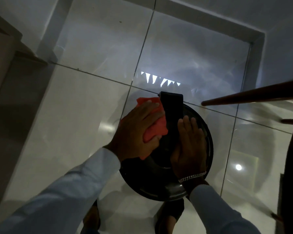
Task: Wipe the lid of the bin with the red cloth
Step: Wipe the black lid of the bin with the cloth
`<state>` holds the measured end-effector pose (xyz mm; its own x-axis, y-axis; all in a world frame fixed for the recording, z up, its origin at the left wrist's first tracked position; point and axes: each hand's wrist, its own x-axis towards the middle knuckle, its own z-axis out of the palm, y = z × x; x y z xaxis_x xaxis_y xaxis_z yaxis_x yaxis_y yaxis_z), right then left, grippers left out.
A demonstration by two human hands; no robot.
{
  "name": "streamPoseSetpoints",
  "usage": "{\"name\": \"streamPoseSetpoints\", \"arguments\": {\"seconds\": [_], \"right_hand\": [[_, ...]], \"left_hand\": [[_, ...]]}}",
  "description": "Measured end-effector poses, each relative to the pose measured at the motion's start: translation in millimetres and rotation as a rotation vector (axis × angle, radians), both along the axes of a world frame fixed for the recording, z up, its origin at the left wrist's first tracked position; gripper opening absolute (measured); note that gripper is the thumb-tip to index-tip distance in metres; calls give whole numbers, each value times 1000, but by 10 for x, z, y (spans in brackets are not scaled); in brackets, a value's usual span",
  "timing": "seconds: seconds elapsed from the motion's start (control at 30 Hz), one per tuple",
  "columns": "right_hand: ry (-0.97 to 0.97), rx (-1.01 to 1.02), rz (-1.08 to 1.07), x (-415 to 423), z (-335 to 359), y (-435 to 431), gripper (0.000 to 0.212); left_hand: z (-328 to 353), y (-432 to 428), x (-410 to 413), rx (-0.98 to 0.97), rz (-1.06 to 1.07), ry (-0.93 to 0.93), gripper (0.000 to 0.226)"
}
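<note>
While I lean over it: step in hand: wiping, with the crumpled red cloth [155, 123] pressed onto the far left part of the round black plastic bin lid [207, 132].
Left hand [137, 130]: spread flat with the palm down on the red cloth, fingers extended over it and the thumb tucked at its near edge; it presses the cloth rather than pinching it.
Right hand [189, 147]: open and flat on the lid's right half, fingers together and pointing away from me, gripping nothing; I judge it is steadying the lid.
Where the lid is: on top of the bin, which stands on the glossy pale tiled floor [85, 107] just in front of my feet.
How the lid looks: dark, domed and shiny, with a raised ring and a black strap-like tab [172, 105] running from the far rim toward the centre; dim light hides any dirt, so I cannot tell which parts are clean.
Next move calls for: sweeping the cloth round the dome and rim, past the tab, and shifting my right hand so its patch gets wiped too.
Nearby: a brown wooden pole [254, 95] slants in from the right, apart from the lid.
</note>
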<state>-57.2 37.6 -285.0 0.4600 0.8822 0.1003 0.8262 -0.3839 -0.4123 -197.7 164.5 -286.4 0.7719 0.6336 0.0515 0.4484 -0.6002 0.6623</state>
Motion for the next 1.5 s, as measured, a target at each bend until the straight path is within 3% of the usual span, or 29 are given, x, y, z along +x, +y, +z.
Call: {"name": "streamPoseSetpoints", "arguments": {"seconds": [0.2,0.4,0.53,0.77,0.97,1.03,1.13,1.2,1.23,1.3,1.37,1.43,1.5], "right_hand": [[-20,16,-18,-19,-27,25,50],[-47,40,-20,-25,-98,17,49],[-39,57,-29,-4,-97,-1,47],[93,22,-10,21,94,40,47],[434,212,-186,52,97,59,39],[534,234,-283,54,122,65,36],[730,218,-383,70,273,97,33],[823,177,-399,121,394,130,30],[808,155,-396,130,439,147,28],[602,157,-337,78,478,142,29],[377,137,-154,-103,480,105,40],[167,-58,11,-314,396,44,55],[5,-221,67,-451,273,-54,62]], "left_hand": [[-196,-581,-364,27,277,-134,61],[-119,-1723,-182,-12,641,-7,71],[-25,-1807,44,-90,788,68,73],[46,-941,57,111,341,183,77],[50,-764,375,147,173,280,80],[92,-893,345,113,126,200,79],[268,-963,224,-133,13,-165,73],[363,-790,80,-263,147,-332,62],[374,-662,-15,-268,270,-334,58],[337,-475,-203,-237,397,-214,54],[224,-437,-352,-203,196,-69,54],[53,-479,-427,-120,-32,34,55],[-76,-472,-437,-61,-66,64,56]]}}
